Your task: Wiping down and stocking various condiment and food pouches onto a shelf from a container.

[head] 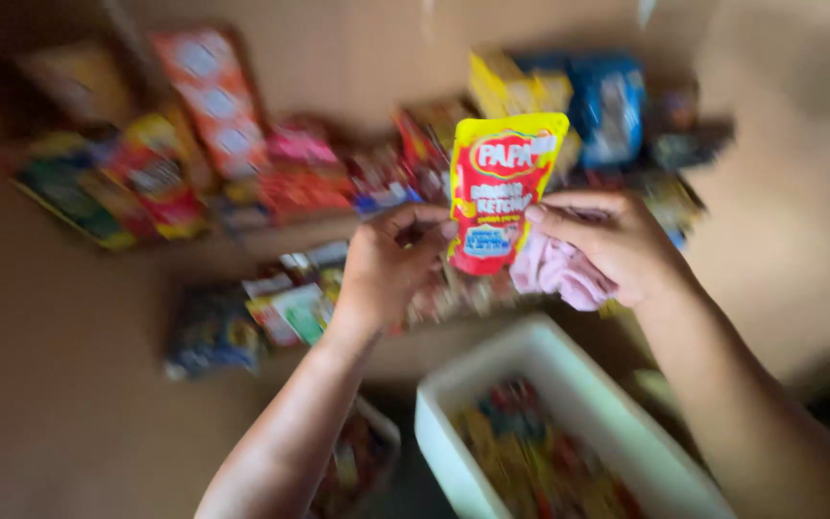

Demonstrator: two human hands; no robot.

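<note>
I hold a red and yellow sauce pouch (495,192) upright in front of me. My left hand (386,269) grips its lower left edge with the fingers curled. On the pouch's right side is my right hand (612,245), thumb pressed on the front, with a pink cloth (559,274) bunched in the same hand. The picture is blurred by motion.
Many colourful snack and sachet packs (232,183) lie spread over a brown surface behind the pouch, with a blue bag (612,101) at the back right. A white box (569,375) with colourful packs inside stands below my hands. A smaller container (367,452) sits under my left forearm.
</note>
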